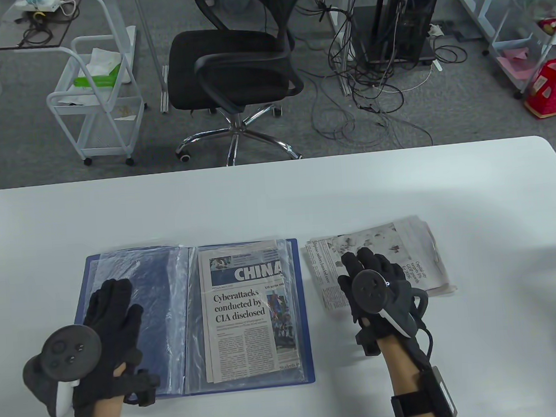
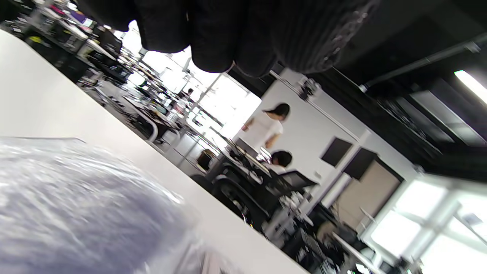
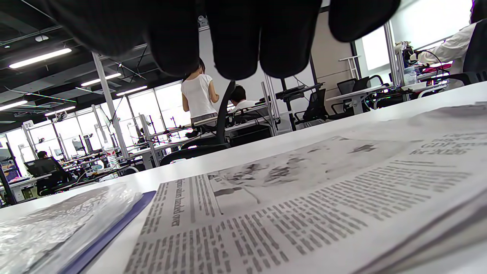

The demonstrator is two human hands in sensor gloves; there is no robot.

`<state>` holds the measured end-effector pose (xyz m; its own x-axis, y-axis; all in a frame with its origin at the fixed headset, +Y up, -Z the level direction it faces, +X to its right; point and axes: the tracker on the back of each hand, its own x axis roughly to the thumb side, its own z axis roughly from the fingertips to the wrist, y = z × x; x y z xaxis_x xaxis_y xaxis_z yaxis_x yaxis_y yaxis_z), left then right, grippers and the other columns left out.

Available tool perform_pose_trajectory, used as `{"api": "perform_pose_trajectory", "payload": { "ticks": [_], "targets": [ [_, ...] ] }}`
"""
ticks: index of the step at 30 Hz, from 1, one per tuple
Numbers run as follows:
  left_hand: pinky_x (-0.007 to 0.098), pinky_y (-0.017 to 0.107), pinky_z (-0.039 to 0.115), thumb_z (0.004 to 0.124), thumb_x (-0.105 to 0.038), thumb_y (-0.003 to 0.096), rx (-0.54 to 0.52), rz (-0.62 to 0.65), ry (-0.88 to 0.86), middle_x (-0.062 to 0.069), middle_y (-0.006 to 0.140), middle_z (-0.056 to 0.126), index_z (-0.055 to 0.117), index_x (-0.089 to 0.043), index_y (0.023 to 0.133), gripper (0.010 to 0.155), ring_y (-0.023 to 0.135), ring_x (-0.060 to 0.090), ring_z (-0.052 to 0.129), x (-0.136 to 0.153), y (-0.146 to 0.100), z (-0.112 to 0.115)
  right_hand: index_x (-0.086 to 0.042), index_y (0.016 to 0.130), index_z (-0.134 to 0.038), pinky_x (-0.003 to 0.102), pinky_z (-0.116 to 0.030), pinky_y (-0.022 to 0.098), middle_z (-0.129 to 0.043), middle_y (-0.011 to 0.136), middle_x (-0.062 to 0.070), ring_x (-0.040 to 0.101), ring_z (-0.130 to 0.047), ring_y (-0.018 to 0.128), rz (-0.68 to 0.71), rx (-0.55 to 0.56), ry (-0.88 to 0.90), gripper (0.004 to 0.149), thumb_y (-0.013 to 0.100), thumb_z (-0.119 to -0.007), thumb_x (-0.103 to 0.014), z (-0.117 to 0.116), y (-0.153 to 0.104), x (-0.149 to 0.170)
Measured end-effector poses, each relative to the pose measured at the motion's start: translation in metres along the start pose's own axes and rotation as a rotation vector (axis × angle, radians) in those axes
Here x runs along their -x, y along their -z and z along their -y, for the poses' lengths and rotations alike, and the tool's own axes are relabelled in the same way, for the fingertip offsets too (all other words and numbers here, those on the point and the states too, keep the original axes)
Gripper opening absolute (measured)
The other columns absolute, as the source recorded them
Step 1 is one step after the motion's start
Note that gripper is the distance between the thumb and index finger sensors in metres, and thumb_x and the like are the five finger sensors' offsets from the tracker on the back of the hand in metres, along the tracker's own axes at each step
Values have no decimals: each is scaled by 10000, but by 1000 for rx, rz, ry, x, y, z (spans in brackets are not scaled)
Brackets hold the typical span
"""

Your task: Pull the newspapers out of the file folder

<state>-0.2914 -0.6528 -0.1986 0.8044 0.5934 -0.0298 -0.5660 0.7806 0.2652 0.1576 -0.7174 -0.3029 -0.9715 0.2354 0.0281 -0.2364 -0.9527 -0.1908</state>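
Note:
A blue file folder [image 1: 252, 386] lies open on the white table [image 1: 277, 194], with clear plastic sleeves. A folded newspaper [image 1: 247, 315] headed "Cyberattacks conducted by CIA disclosed" sits in the right-hand sleeve. My left hand [image 1: 116, 305] rests flat, fingers spread, on the empty left sleeves [image 2: 76, 198]. Right of the folder lies a loose folded newspaper stack [image 1: 419, 255], which also shows in the right wrist view [image 3: 304, 198]. My right hand [image 1: 364, 264] lies open over its left part, holding nothing. In the right wrist view its fingers [image 3: 236, 38] hang just above the paper, with the folder edge [image 3: 114, 224] at the left.
Beyond the table's far edge stand a black office chair [image 1: 234, 64], a white wire cart [image 1: 99, 97] and a tangle of cables [image 1: 369, 83] on the floor. Bare table surface lies behind and to the right of the papers.

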Motion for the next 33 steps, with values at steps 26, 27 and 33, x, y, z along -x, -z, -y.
{"api": "perform_pose_trajectory", "payload": {
  "ticks": [26, 27, 33],
  "targets": [
    [598, 713, 479, 805, -457, 433, 826, 310, 525, 75, 1166, 351, 489, -230, 1094, 767, 1054, 449, 409, -38, -19, 183, -410, 955, -668, 622, -602, 710, -698, 1093, 6, 338, -768, 1003, 101, -133, 23, 566, 404, -700, -537, -19, 35, -89],
    [593, 712, 495, 805, -455, 433, 817, 314, 548, 76, 1162, 367, 501, -226, 1089, 758, 1053, 444, 432, -40, -20, 183, -412, 953, -670, 621, -605, 711, -698, 1094, 3, 336, -770, 1002, 95, -157, 44, 563, 404, -701, -533, -22, 46, -104],
    [583, 707, 525, 797, -456, 437, 813, 315, 569, 72, 1153, 388, 516, -230, 1076, 734, 1049, 431, 465, -42, -21, 183, -423, 940, -678, 605, -628, 702, -716, 1080, -14, 316, -795, 987, 71, -223, -1, 534, 411, -707, -493, -55, 95, -161]
  ]
}}
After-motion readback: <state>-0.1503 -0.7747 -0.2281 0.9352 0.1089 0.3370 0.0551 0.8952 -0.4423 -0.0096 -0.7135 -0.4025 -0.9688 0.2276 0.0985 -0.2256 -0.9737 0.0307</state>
